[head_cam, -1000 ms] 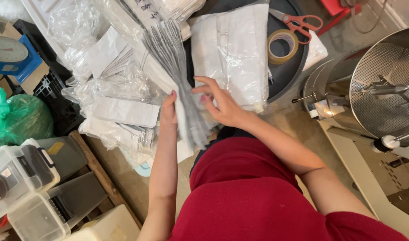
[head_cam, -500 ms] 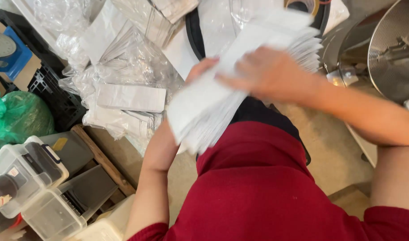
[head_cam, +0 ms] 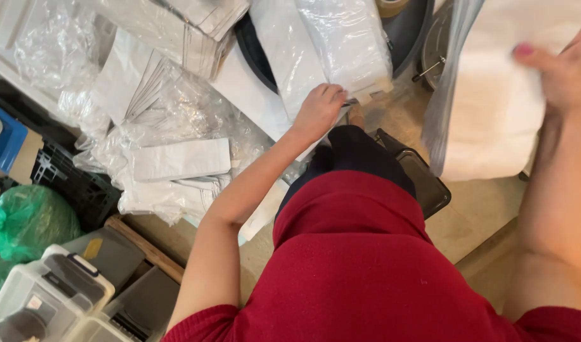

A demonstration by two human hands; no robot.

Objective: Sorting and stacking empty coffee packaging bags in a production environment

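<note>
My right hand (head_cam: 556, 73) is raised at the far right and grips a thick stack of white paper bags (head_cam: 487, 101) with a clear plastic sleeve around it. My left hand (head_cam: 319, 109) reaches forward, its fingers curled on the near edge of a plastic-wrapped pack of white bags (head_cam: 344, 41). That pack lies on a dark round tub (head_cam: 249, 44). A second wrapped pack (head_cam: 284, 60) lies just to its left. My red top and dark trousers fill the lower middle.
A loose white bag (head_cam: 179, 158) lies on crumpled clear plastic at left, with more bag bundles (head_cam: 195, 19) above. A black crate (head_cam: 75, 187), green bag (head_cam: 27, 221), clear lidded boxes (head_cam: 46, 297) and a black tray (head_cam: 427, 183) sit on the floor. A tape roll (head_cam: 392, 5) shows at the top.
Both hands held the bag stack in front of me; now my right hand has carried it up and right alone, and my left hand has let go and reached to the wrapped pack.
</note>
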